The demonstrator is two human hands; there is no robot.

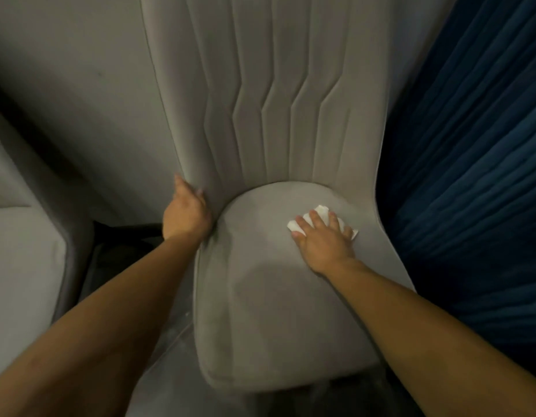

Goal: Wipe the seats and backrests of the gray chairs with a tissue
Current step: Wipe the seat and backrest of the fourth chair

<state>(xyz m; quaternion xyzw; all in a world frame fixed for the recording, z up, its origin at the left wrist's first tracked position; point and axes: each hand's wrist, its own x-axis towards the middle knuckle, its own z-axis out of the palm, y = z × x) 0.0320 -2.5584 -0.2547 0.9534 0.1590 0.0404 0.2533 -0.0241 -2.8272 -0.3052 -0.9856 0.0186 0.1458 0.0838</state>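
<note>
Crumpled white tissue [321,219] lies flat on gray chair seat [260,296].

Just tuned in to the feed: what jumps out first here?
The white tissue stands out, pressed flat under the right hand at the back right of the gray chair's seat. The left hand grips the chair's left edge where the ribbed backrest meets the seat. Deep blue curtain fills the right.

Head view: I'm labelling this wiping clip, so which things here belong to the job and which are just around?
Part of the job:
- tissue, pressed flat on the seat by the right hand
- gray chair seat
- its backrest, edge gripped by the left hand
- second gray chair at left

Just around:
- blue curtain
- wall
</note>
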